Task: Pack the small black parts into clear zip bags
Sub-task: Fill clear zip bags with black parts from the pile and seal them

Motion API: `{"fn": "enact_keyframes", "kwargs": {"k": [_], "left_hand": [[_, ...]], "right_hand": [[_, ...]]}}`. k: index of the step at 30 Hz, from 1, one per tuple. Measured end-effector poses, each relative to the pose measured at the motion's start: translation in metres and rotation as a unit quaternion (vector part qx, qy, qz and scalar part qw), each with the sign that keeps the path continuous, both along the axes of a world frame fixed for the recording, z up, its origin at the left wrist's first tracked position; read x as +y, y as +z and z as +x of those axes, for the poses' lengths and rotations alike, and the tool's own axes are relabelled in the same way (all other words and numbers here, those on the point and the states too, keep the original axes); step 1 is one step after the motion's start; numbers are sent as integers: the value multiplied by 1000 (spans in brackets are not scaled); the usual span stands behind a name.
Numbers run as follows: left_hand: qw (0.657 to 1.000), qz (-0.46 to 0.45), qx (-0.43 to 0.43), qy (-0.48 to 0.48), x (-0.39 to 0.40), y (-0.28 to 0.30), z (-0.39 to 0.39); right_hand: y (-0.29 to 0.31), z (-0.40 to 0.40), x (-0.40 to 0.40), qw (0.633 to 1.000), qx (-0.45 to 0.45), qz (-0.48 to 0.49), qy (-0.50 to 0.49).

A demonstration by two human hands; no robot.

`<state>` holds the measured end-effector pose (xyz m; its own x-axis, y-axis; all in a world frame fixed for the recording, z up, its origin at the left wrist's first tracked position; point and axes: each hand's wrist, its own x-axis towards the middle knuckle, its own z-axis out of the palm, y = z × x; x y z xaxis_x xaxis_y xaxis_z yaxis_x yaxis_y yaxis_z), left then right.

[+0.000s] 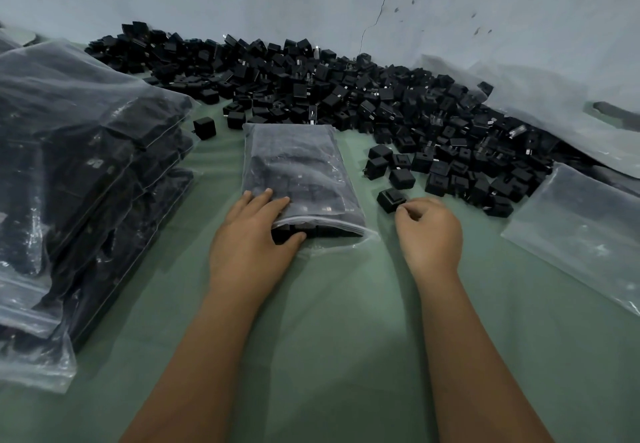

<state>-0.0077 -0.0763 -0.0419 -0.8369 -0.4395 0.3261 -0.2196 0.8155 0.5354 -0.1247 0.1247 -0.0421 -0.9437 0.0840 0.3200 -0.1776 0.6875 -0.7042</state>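
Note:
A clear zip bag (298, 165) partly filled with small black parts lies on the green cloth in the middle, its mouth toward me. My left hand (252, 238) holds the bag's near left corner, fingers on top and thumb at the open mouth. My right hand (427, 231) hovers to the right of the bag with fingers curled and nothing visibly held. A single black part (390, 200) sits just beyond its fingertips. A large heap of loose black parts (346, 96) spreads along the wall behind.
A stack of filled zip bags (79, 179) rises at the left. Empty clear bags (585, 231) lie at the right, with more plastic (540, 96) against the wall. One stray black part (204, 128) sits left of the bag. Green cloth (346, 304) covers the surface.

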Motion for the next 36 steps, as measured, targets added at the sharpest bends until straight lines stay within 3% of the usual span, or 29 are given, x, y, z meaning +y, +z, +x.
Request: {"fn": "enact_keyframes", "kwargs": {"k": [11,15,18,21,24,26,31,36], "left_hand": [[992,106,68,0,1,7,4],[983,159,83,-28,0,8,5],[962,247,116,-24,2,11,5],[930,333,154,0,5,16,6],[915,359,182,16,7,19,7],[911,367,189,21,8,19,8],[918,344,196,-19,11,17,9],[939,257,229,-26,12,13,7]], "right_hand": [[10,6,-2,996,-28,-83,23],[17,29,-12,968,29,-247,-38],[18,60,-29,956,42,-291,16],[15,87,-52,965,85,-231,95],[12,96,-66,978,138,-94,124],[10,96,-71,980,120,-18,160],[4,99,-75,961,80,172,202],[7,95,-87,946,84,252,188]]}}
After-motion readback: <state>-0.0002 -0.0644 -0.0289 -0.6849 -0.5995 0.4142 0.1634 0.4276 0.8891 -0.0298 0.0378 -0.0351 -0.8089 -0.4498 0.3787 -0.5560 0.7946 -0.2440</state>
